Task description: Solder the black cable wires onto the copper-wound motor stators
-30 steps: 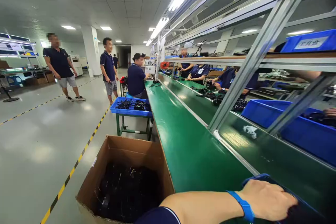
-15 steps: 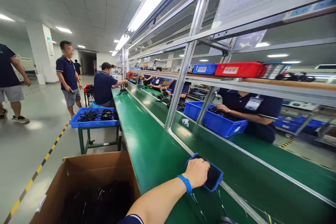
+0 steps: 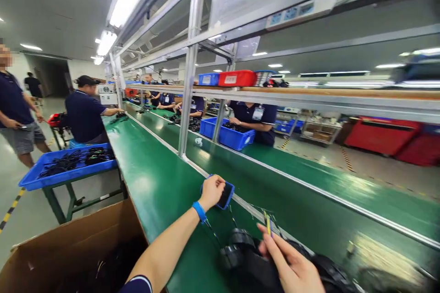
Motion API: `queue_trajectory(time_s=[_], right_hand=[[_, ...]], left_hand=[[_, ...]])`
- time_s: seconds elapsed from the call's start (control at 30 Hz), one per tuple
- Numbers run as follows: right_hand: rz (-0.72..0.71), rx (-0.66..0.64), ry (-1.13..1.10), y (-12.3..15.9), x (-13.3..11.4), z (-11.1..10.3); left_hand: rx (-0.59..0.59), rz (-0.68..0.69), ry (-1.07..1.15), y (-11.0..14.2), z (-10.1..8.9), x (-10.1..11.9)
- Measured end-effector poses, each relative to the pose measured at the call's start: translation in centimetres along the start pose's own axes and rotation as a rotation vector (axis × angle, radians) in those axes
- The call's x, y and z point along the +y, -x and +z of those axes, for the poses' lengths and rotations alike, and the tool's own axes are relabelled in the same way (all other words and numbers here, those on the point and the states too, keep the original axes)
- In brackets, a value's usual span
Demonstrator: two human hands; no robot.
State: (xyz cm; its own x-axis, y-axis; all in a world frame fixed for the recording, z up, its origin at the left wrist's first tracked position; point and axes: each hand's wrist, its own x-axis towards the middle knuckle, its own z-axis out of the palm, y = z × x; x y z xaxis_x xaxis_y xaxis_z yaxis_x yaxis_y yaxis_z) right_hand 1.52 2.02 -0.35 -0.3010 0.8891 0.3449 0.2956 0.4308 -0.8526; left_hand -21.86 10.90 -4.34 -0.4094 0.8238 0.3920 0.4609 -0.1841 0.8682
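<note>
My left hand (image 3: 212,192), with a blue band on the wrist, rests on the green conveyor belt (image 3: 158,183) and grips a small black pad with a blue rim (image 3: 226,195). My right hand (image 3: 290,263) is low in the picture, its fingertips pinching thin wires with a yellow part (image 3: 267,223). Those wires rise from a bundle of thick black cable (image 3: 242,256) lying on the belt just beside my right hand. Part of the bundle is hidden behind that hand.
A cardboard box (image 3: 58,247) of black cables stands at the lower left. Beyond it is a blue crate of cables (image 3: 34,179) on a green stand. Seated co-workers (image 3: 84,112) line the belts, a person (image 3: 13,105) stands left, and aluminium uprights (image 3: 189,73) divide the belts.
The view has swung left. My right hand has come into view with the thin wires, and the black cable bundle has appeared beside it. My left hand still grips the pad.
</note>
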Motion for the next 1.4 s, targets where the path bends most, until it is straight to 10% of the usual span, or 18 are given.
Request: queue_trajectory(time_s=[0.3, 1.4], right_hand=[[0.104, 0.021, -0.197, -0.8, 0.5, 0.3], [0.116, -0.030, -0.270, -0.9, 1.5, 0.2]], left_hand=[[-0.402, -0.034, 0.629, 3.4, 0.9, 6.4], [-0.339, -0.077, 0.657, 5.2, 1.2, 9.0]])
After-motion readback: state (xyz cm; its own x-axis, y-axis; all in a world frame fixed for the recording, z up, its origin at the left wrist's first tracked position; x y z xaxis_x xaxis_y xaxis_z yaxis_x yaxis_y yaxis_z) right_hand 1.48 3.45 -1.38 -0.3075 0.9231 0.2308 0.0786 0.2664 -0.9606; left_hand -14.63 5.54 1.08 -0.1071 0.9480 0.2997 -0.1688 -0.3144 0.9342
